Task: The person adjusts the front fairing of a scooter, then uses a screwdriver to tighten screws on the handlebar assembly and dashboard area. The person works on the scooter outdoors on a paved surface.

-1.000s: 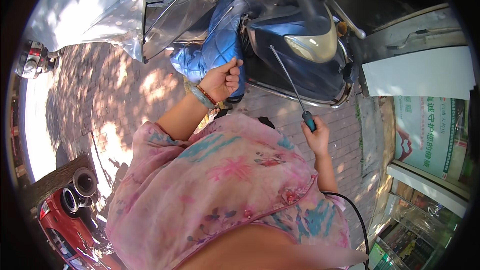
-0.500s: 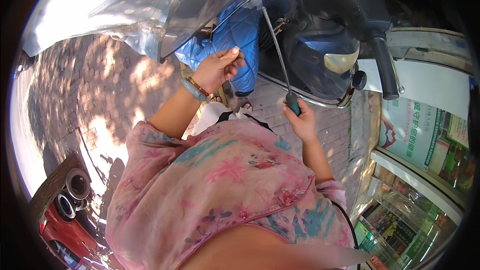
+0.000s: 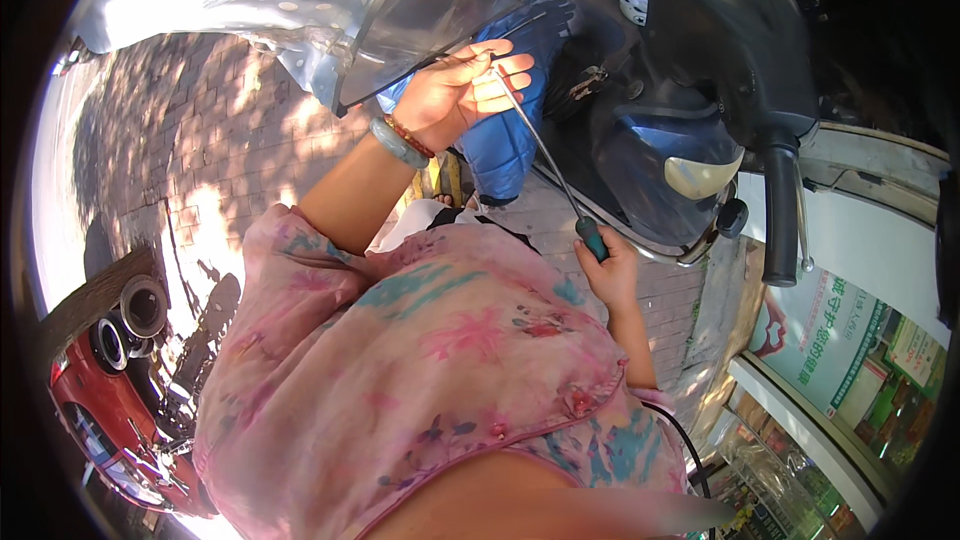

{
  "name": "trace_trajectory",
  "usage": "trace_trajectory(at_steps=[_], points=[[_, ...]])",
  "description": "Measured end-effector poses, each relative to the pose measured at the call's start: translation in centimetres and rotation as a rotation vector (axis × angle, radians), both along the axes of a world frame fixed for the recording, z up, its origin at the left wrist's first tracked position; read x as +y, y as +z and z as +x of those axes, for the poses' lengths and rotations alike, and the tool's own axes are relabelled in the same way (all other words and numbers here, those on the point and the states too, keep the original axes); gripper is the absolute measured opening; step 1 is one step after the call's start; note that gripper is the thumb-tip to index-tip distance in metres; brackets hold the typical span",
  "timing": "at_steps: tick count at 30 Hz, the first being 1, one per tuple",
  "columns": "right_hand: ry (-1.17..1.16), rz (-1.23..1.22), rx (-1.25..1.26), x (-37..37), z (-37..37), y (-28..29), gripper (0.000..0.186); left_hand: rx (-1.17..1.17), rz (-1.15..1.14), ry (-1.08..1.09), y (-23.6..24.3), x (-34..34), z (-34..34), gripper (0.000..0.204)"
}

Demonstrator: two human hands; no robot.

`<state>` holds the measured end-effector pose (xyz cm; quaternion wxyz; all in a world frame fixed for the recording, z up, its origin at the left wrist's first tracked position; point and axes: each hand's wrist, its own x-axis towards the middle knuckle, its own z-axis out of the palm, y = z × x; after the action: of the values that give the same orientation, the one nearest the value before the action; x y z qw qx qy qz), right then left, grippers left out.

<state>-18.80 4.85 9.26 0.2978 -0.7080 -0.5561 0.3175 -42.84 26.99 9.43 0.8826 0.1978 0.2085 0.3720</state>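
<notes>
A long screwdriver (image 3: 549,156) with a dark green handle is gripped in my right hand (image 3: 614,272), its thin metal shaft slanting up and to the left. Close to the shaft's tip is my left hand (image 3: 452,98), palm turned up. Its thumb and index finger are pressed together on something too small to make out, while the other fingers spread beside the tip. Whether the tip touches them I cannot tell. Beaded and pale stone bracelets (image 3: 400,142) circle the left wrist. Behind that hand hangs a blue quilted cover (image 3: 503,158), partly hidden by it.
A dark scooter (image 3: 650,150) with a black handlebar grip (image 3: 780,225) stands ahead and to the right. A transparent plastic rain sheet (image 3: 270,15) spreads across the upper left. Brick paving (image 3: 200,120) lies left, a red vehicle (image 3: 120,420) lower left, and a shopfront (image 3: 830,340) right.
My left hand has moved up and right to the screwdriver's tip, its fingers unfolding. The screwdriver leans further left. The scooter and rain sheet sit further right in view.
</notes>
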Motion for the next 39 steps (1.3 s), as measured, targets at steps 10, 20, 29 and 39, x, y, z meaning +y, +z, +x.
trace_trajectory(at_steps=[10,20,29,39], points=[[0.059,-0.005,-0.01,1.5,3.8,-0.9,0.018,0.031,0.011,0.09,0.3,-0.1,2.6,0.032],[-0.053,-0.322,0.372,0.9,4.1,-1.4,0.014,-0.011,0.103,-0.012,-1.2,2.3,3.6,0.03],[-0.141,-0.387,0.447,2.4,0.8,-0.7,0.012,0.21,0.424,-0.165,-1.8,6.7,2.8,0.031],[-0.077,-0.254,0.272,8.4,-5.5,-8.5,0.027,0.011,0.192,-0.066,-3.5,8.8,5.9,0.024]])
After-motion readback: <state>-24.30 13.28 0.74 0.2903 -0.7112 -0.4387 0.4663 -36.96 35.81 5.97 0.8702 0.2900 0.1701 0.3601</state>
